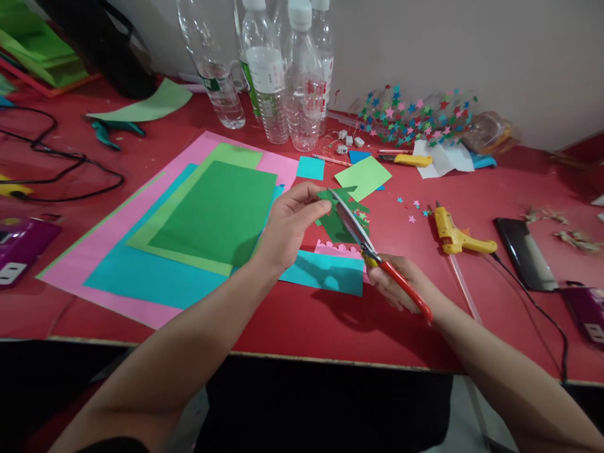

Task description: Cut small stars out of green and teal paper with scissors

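Observation:
In my left hand [291, 221], thumb and fingers pinch a piece of dark green paper [340, 218]. My right hand [401, 281] is wrapped round the red handles of a pair of scissors [355, 228], whose blades reach up and left to the green paper beside my left fingertips. Below the blades lie a blue paper strip [325, 274] and a pink paper piece with a scalloped edge [337, 249]. To the left, a dark green sheet [217, 214] tops a stack of light green, blue and pink sheets.
Plastic bottles [304, 82] stand along the wall. A yellow glue gun [460, 233] with its cord and a phone [526, 253] lie at right. Behind are a yellow cutter [413, 160], light green paper [363, 178] and star confetti [419, 116]. Teal pliers [106, 133] lie back left.

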{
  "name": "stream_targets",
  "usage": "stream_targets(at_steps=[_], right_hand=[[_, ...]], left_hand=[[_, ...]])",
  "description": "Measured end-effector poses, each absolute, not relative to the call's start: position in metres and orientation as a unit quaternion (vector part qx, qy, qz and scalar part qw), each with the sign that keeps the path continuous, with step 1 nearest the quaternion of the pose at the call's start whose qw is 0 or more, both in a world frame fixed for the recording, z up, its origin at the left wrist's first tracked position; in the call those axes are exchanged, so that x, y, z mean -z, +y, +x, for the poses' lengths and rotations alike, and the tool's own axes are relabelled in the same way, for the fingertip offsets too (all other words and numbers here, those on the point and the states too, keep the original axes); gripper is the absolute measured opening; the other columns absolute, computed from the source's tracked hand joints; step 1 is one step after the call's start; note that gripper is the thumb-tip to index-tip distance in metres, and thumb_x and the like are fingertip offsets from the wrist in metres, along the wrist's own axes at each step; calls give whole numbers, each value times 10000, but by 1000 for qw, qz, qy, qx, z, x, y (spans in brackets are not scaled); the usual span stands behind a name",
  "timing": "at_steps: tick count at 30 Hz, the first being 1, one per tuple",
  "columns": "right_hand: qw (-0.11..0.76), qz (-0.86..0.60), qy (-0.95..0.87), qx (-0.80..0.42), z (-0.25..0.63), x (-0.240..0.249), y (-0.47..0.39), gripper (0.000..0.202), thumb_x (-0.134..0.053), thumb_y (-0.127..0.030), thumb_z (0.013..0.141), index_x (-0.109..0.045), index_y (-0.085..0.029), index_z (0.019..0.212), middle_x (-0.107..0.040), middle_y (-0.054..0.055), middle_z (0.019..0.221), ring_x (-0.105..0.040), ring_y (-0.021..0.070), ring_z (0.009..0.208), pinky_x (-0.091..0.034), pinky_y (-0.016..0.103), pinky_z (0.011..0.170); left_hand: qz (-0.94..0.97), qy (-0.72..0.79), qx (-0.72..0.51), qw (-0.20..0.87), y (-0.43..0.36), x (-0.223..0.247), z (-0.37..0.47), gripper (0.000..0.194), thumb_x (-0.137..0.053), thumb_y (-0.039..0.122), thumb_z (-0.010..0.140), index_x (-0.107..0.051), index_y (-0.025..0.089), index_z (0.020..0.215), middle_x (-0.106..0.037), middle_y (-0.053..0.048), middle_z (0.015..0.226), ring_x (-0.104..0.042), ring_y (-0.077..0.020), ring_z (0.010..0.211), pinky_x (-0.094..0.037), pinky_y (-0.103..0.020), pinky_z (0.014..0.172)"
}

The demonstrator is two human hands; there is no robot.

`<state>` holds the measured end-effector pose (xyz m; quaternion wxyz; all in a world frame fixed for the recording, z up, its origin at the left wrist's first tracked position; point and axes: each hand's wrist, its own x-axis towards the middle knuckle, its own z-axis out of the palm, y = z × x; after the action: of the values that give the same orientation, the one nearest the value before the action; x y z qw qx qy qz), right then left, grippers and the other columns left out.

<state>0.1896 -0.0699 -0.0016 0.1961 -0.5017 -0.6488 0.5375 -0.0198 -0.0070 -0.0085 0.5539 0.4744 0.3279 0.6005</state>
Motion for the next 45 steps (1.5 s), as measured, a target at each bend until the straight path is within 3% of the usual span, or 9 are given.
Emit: stream_targets(at_steps=[20,25,31,39,45], right_hand=[[200,-497,-653,-536,191,1,-71,405,-494,-529,867,-362,-221,641,-382,-72,440,-332,73,369,-252,234,402],[204,-500,-643,-543,189,1,-70,400,-538,-516,840,-360,-222,636,-374,-76,429,-333,72,361,-246,236,401],[208,-498,-647,-538,187,2,-70,385,-497,-511,863,-375,-219,644,-377,-74,433,-334,73,361,-255,239,402],[200,-496,-645,-546,189,3,-70,419,-514,-548,861,-368,-218,650,-381,-75,445,-341,73,379,-255,234,406],[188,-473,-648,-567,192,0,-68,464,-518,-627,846,-401,-209,682,-398,-78,443,-334,65,369,-260,227,394]], left_hand=[[491,372,-615,493,-6,2,-23,99,-614,174,767,-616,196,670,-632,-8,853,-563,-132,796,-439,-287,742],[490,384,-639,452,-5,3,-22,118,-591,198,799,-631,202,688,-643,-25,961,-592,-153,928,-458,-296,825],[508,375,-614,473,-4,8,-21,28,-669,231,765,-678,231,739,-620,-13,1128,-546,-190,1139,-469,-334,921],[481,383,-643,457,-3,5,-24,85,-642,189,773,-629,210,692,-626,-17,1129,-576,-172,1100,-485,-296,879],[511,389,-633,433,-5,2,-24,102,-625,186,779,-616,220,684,-625,-15,1136,-558,-191,1122,-468,-344,925]])
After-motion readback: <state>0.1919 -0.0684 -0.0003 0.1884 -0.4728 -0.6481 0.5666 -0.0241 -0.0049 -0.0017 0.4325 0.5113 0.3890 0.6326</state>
